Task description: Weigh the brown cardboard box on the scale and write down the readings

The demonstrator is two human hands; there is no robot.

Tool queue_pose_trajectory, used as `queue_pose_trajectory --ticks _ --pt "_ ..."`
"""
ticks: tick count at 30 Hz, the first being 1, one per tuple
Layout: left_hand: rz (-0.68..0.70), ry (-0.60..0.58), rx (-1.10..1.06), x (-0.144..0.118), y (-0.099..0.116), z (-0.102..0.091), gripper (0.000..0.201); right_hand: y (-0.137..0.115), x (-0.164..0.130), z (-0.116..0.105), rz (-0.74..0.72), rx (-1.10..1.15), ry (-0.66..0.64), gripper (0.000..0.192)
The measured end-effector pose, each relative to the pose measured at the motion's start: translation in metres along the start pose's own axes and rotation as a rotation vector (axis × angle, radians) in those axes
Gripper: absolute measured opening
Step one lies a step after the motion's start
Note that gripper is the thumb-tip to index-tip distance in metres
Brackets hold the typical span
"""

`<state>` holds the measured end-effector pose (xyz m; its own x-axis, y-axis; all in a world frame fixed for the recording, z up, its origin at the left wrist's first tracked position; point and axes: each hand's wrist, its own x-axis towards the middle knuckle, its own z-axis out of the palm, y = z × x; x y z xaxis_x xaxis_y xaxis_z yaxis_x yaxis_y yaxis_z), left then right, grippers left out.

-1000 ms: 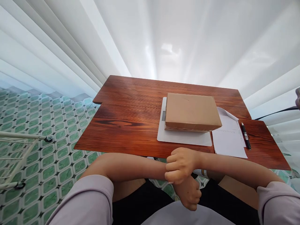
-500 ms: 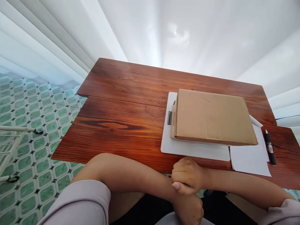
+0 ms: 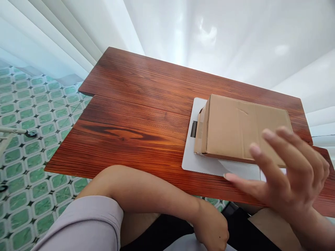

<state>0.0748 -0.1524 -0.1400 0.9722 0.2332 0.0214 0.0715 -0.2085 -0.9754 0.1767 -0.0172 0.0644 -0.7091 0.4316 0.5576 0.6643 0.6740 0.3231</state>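
My right hand (image 3: pixel 293 177) is open, fingers spread, slightly blurred, in front of the near right part of a brown cardboard box (image 3: pixel 235 129). I cannot tell whether its fingertips touch the box. The box lies flat, with taped flaps on its left end. Beneath it a white board (image 3: pixel 192 157) with a dark grey patch shows at the left and front. My left hand (image 3: pixel 211 225) rests low over my lap, back upward, with its fingers curled down; I see nothing in it. Its fingertips are out of sight.
The reddish-brown wooden table (image 3: pixel 146 111) has a stepped left edge. White curtains (image 3: pixel 162 31) hang behind it. On the left, a white frame with a caster (image 3: pixel 31 133) stands on the green tiled floor (image 3: pixel 39 118). The hand hides the paper and pen area.
My right hand has let go of my left wrist, moved up and right to the box, and spread its fingers. The left hand stays low. The view has shifted slightly.
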Motion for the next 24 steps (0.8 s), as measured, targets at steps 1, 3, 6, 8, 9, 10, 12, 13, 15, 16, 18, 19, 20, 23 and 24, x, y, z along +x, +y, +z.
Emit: queue_pose_trajectory --ticks 1,3,6,8,9,10,12,13,15,16,18,19,20,23,24 --pt "0.014 0.308 -0.057 -0.004 -0.003 0.001 0.081 0.006 0.006 0.000 0.021 -0.046 -0.051 0.089" --pt "0.044 0.721 -0.168 -0.009 -0.007 0.000 0.075 0.012 0.013 0.003 0.069 -0.084 -0.155 0.090" --pt "0.082 0.813 -0.304 -0.012 -0.007 -0.002 0.052 0.011 0.013 0.008 0.163 -0.012 -0.285 0.082" --pt "0.092 0.835 -0.400 -0.013 -0.007 -0.002 0.050 0.009 0.010 0.011 0.203 0.052 -0.334 0.079" --pt "0.091 0.839 -0.438 -0.013 -0.007 -0.002 0.051 0.009 0.008 0.011 0.216 0.075 -0.351 0.078" --pt "0.094 0.845 -0.492 -0.014 -0.007 -0.002 0.054 0.009 0.008 0.012 0.221 0.087 -0.358 0.078" --pt "0.114 0.850 -0.629 -0.015 -0.009 -0.001 0.059 0.009 0.007 0.011 0.218 0.087 -0.356 0.077" --pt "0.128 0.851 -0.695 -0.015 -0.010 -0.001 0.061 0.009 0.007 0.011 0.216 0.083 -0.356 0.077" --pt "0.152 0.853 -0.792 -0.016 -0.014 0.001 0.062 0.010 0.007 0.010 0.216 0.083 -0.361 0.077" --pt "0.163 0.851 -0.802 -0.016 -0.017 0.002 0.061 0.010 0.007 0.010 0.220 0.086 -0.365 0.077" --pt "0.198 0.844 -0.761 -0.017 -0.023 0.004 0.059 0.010 0.006 0.009 0.228 0.100 -0.366 0.078" --pt "0.220 0.836 -0.735 -0.017 -0.026 0.005 0.059 0.011 0.006 0.009 0.231 0.107 -0.363 0.078" --pt "0.240 0.826 -0.708 -0.017 -0.029 0.006 0.060 0.011 0.005 0.009 0.234 0.111 -0.357 0.077" --pt "0.264 0.804 -0.644 -0.017 -0.035 0.009 0.064 0.012 0.003 0.008 0.236 0.111 -0.350 0.076" --pt "0.260 0.795 -0.620 -0.017 -0.037 0.009 0.065 0.013 0.003 0.008 0.236 0.109 -0.351 0.076"
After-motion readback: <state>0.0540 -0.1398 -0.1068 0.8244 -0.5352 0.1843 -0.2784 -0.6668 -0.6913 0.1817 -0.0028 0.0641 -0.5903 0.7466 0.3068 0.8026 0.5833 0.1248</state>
